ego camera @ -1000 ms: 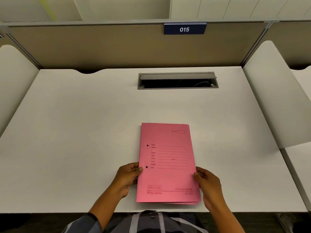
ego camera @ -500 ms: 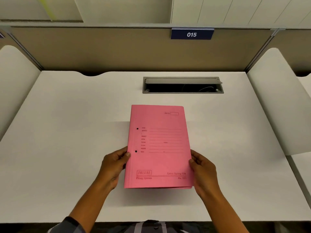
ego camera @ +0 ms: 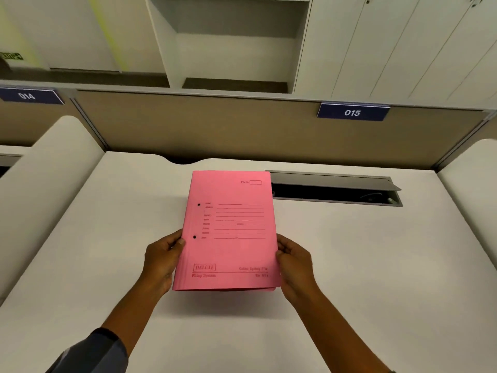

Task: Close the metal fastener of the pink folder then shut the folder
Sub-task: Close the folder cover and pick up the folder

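Observation:
The pink folder (ego camera: pixel 228 232) is shut, its printed front cover facing me, and it is held up off the white desk (ego camera: pixel 94 251). My left hand (ego camera: pixel 162 258) grips its left spine edge near the lower of two punched holes. My right hand (ego camera: pixel 294 262) grips the right edge at about the same height. The metal fastener is hidden inside the folder.
A grey cable hatch (ego camera: pixel 333 189) with its lid raised lies in the desk behind the folder's right side. White side dividers (ego camera: pixel 51 184) stand left and right, a beige partition with label 015 (ego camera: pixel 352 112) at the back, and shelves above.
Both hands have lifted the shut folder from the desk's near edge and carried it up and away from me. The camera has tilted upward, showing shelves.

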Demonstrator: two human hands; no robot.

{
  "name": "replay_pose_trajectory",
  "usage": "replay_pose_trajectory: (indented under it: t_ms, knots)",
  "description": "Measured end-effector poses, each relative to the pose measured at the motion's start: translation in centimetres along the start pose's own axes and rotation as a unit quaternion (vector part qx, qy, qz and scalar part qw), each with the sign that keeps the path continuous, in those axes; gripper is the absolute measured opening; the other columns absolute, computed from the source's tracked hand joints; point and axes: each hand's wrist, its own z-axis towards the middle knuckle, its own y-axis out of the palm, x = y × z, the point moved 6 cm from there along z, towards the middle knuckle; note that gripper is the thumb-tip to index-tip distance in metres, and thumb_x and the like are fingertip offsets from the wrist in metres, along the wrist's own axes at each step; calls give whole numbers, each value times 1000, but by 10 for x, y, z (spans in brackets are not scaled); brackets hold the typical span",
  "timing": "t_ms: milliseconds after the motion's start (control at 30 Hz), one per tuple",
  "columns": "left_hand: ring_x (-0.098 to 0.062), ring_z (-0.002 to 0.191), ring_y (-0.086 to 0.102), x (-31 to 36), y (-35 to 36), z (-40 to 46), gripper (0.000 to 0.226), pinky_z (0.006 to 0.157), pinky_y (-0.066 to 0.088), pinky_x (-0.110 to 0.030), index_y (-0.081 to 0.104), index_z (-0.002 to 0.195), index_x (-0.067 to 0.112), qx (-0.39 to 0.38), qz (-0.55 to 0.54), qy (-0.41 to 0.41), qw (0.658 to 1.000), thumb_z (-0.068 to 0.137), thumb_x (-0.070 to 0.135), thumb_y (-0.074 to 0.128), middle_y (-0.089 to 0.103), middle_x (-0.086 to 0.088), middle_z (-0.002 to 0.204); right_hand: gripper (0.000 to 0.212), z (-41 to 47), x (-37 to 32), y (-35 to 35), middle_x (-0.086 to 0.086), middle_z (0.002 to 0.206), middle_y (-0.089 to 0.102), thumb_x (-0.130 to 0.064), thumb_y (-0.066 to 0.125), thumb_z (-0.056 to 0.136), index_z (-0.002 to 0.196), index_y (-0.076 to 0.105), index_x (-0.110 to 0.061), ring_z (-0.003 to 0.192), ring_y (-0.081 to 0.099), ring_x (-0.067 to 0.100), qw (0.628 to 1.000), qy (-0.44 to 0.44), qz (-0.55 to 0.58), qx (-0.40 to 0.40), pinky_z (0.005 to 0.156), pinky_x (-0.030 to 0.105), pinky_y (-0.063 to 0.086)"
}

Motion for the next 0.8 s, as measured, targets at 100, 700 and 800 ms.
replay_pose_trajectory:
  t_ms: [100, 700, 800]
  knots:
    - [-39, 109, 69, 2, -8, 46, 28, 83, 56, -52, 76, 129, 24, 17, 13, -4, 1000, 108, 23, 58, 77, 2, 116, 55, 31, -5, 34, -16, 94, 81, -7, 40, 104, 92, 81, -41, 82, 77, 15, 1000, 16, 1, -7, 51, 20, 59]
    - [-20, 88, 64, -2, 4, 211, 39, 76, 48, -31, 78, 105, 33, 44, 85, 55, 994, 110, 14, 45, 69, 8, 109, 40, 169, 0, 140, -6, 103, 76, -3, 39, 102, 104, 73, -24, 93, 69, 24, 999, 11, -52, -4, 61, 28, 52]
    - [-20, 82, 62, 4, 11, 219, 37, 69, 45, -24, 71, 90, 31, 38, 100, 67, 992, 110, 17, 43, 71, 7, 97, 35, 177, -5, 145, -8, 108, 74, -3, 46, 99, 114, 70, -24, 98, 68, 21, 999, 7, -24, -21, 64, 27, 53]
